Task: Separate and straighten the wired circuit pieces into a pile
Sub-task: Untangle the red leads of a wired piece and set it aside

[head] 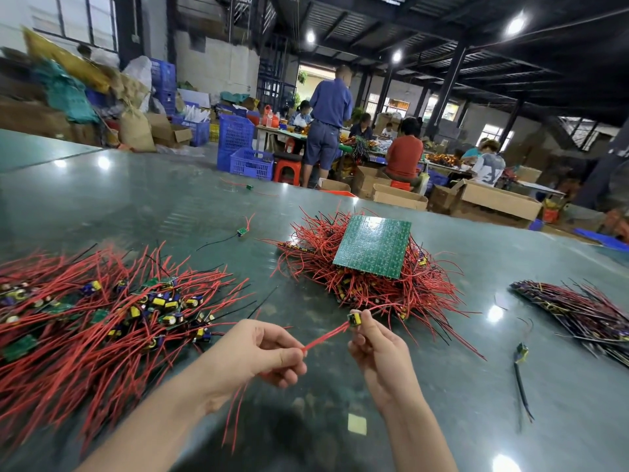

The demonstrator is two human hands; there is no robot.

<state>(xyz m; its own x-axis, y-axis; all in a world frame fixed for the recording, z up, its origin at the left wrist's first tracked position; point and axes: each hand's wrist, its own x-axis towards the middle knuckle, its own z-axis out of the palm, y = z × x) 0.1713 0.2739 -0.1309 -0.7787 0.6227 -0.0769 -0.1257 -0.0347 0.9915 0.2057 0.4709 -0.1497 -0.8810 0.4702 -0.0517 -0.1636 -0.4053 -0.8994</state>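
Above the table (170, 199), our right hand (381, 352) pinches a circuit piece (354, 319) while our left hand (258, 352) grips its red wires (323, 338), between the left pile (85, 318) and the centre heap (367, 284).

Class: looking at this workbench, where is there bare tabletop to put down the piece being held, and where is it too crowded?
Bare table lies between the left pile and the middle pile, under the hands, and between the middle pile and the right bundle. A lone piece sits in that right gap. The far-left tabletop holds only stray pieces. The piles themselves are crowded.
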